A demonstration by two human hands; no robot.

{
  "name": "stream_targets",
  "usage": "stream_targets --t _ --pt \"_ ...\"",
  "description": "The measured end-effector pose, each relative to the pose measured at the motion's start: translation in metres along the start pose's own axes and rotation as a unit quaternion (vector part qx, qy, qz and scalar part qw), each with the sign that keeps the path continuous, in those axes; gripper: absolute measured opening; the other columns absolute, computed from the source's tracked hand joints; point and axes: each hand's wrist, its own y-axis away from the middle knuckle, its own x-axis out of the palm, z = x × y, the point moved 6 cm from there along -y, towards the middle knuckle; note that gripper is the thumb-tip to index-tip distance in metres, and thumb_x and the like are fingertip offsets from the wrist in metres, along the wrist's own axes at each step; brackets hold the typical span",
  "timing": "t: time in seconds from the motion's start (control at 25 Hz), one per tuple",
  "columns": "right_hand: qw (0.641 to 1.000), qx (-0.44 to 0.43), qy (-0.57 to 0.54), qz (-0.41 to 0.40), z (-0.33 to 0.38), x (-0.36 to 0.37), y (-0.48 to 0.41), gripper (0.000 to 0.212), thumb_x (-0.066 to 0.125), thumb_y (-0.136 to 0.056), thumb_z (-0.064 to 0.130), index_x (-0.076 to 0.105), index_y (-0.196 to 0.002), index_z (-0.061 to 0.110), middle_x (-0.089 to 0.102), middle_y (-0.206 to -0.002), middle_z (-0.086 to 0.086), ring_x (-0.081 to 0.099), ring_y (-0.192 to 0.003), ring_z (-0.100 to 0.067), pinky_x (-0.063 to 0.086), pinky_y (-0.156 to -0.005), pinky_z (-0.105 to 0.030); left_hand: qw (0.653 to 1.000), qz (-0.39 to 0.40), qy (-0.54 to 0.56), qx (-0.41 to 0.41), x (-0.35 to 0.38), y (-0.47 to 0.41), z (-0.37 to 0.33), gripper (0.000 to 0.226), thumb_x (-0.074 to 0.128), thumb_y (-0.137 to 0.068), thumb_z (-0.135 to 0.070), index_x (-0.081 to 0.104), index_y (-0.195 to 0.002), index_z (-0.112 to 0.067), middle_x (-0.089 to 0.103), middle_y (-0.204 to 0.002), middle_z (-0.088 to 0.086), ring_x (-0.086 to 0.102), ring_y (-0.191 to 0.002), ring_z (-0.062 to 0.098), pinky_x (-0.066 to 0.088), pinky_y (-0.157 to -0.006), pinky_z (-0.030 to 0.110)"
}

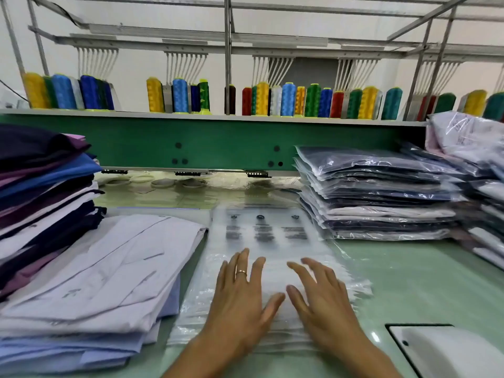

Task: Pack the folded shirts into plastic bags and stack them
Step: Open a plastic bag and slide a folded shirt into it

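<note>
Two hands down on the pile of empty bags (261,241) in the middle of the table (409,282), palms flat. Left hand (240,293), ring (241,272) on one finger, fingers straight and a bit spread, pressing the top bag, gripping nothing. Right hand (324,296) same deal: loose, splayed, resting on plastic, nothing pinched. Thumbs nearly touching in the middle.

Bags lying long way away from the body, printed end far, near end under the wrists. Open end: can't tell from here.

Folded shirts (95,268) sitting just left of the bag pile, pale ones on top, edge right beside the plastic. Long side roughly in line with the bags, tilted a little. So closer to the left hand, a short sideways reach, no crossing over. Taller pile of dark shirts (41,192) further left, behind that.

Finished packs (381,192) stacked on the right, past the bags toward the back, nearer the right hand. More packs (480,165) heaped beyond those at the far right edge.

Guessing the step in hand: peeling or opening the top bag, no shirt inside yet. Probably left for grabbing the next shirt, right for holding the bag mouth, then off to the right stack. Slippery stuff though, easy to lift two bags at once.

Thread spools (286,99) along the shelf at the back, white machine part (450,356) at the near right corner.
</note>
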Motion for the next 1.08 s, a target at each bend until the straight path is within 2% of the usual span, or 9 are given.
stream_targets --t 0.08,0.16,0.36,0.48,0.64,0.72,0.88,1.0,1.08 --pt "0.990 0.052 0.104 0.078 -0.016 0.021 -0.019 0.064 0.018 -0.100 0.068 0.003 -0.158 0.046 -0.003 -0.169 0.002 -0.006 -0.156 -0.022 0.001 -0.126 -0.044 0.995 0.082 -0.052 -0.033 0.018 -0.018 0.007 0.097 0.007 -0.080 -0.091 -0.007 -0.160 -0.036 -0.019 -0.168 0.002 -0.022 -0.153 0.025 -0.014 -0.123 0.049" --pt "0.981 0.079 0.123 0.131 -0.028 0.034 -0.040 0.072 0.011 -0.094 0.077 -0.006 -0.158 0.046 -0.011 -0.169 -0.004 -0.014 -0.155 -0.028 -0.008 -0.124 -0.051 0.988 0.132 -0.067 -0.054 0.025 -0.037 0.020 0.108 0.005 -0.071 -0.097 -0.011 -0.159 -0.037 -0.019 -0.167 0.003 -0.022 -0.153 0.027 -0.017 -0.121 0.053" --pt "0.976 0.070 0.136 0.152 -0.041 0.051 -0.076 0.074 0.009 -0.094 0.076 0.000 -0.159 0.042 0.002 -0.170 -0.007 -0.005 -0.156 -0.028 -0.004 -0.125 -0.050 0.977 0.192 -0.069 -0.067 0.033 -0.063 0.066 0.111 0.008 -0.071 -0.098 -0.006 -0.161 -0.035 -0.013 -0.169 -0.001 -0.014 -0.155 0.020 -0.010 -0.124 0.047" --pt "0.984 0.038 0.122 0.121 -0.029 0.056 -0.090 0.061 0.018 -0.102 0.060 0.020 -0.158 0.035 0.027 -0.164 -0.003 0.018 -0.153 -0.023 0.010 -0.123 -0.048 0.971 0.207 -0.082 -0.090 0.031 -0.076 0.086 0.097 0.015 -0.086 -0.087 -0.005 -0.161 -0.030 -0.008 -0.170 -0.001 -0.009 -0.156 0.022 -0.004 -0.125 0.046" --pt "0.993 0.002 0.093 0.069 -0.023 0.051 -0.102 0.046 0.031 -0.103 0.041 0.047 -0.144 0.029 0.052 -0.147 0.004 0.045 -0.135 -0.017 0.027 -0.114 -0.040 0.973 0.160 -0.125 -0.110 0.024 -0.089 0.090 0.084 0.019 -0.093 -0.078 0.017 -0.159 -0.026 0.013 -0.167 0.002 0.013 -0.153 0.028 0.011 -0.122 0.052" --pt "0.995 0.004 0.082 0.048 -0.027 0.047 -0.105 0.041 0.034 -0.102 0.037 0.055 -0.135 0.028 0.056 -0.141 0.008 0.049 -0.130 -0.015 0.027 -0.114 -0.039 0.975 0.126 -0.150 -0.102 0.022 -0.089 0.082 0.078 0.019 -0.093 -0.078 0.029 -0.152 -0.028 0.021 -0.162 0.005 0.025 -0.145 0.032 0.022 -0.116 0.052" --pt "0.995 0.024 0.101 -0.006 -0.040 0.039 -0.108 0.040 0.041 -0.096 0.031 0.060 -0.131 0.029 0.059 -0.132 0.009 0.051 -0.121 -0.015 0.028 -0.111 -0.035 0.970 0.064 -0.216 -0.089 0.020 -0.084 0.066 0.063 0.023 -0.099 -0.068 0.045 -0.139 -0.024 0.031 -0.156 0.009 0.035 -0.135 0.036 0.033 -0.106 0.049" --pt "0.989 0.086 0.123 -0.009 -0.053 0.032 -0.106 0.037 0.043 -0.094 0.032 0.060 -0.127 0.033 0.059 -0.128 0.010 0.052 -0.120 -0.017 0.028 -0.111 -0.043 0.980 0.006 -0.191 -0.050 0.009 -0.088 0.057 0.038 0.036 -0.104 -0.051 0.056 -0.119 -0.023 0.052 -0.128 0.004 0.047 -0.120 0.030 0.043 -0.092 0.042" --pt "0.988 0.100 0.121 -0.015 -0.056 0.027 -0.105 0.033 0.043 -0.096 0.028 0.062 -0.122 0.036 0.060 -0.124 0.011 0.054 -0.116 -0.015 0.031 -0.106 -0.042 0.990 -0.007 -0.144 -0.009 0.001 -0.096 0.055 0.024 0.043 -0.105 -0.039 0.057 -0.103 -0.019 0.054 -0.105 0.001 0.054 -0.106 0.026 0.047 -0.077 0.035"
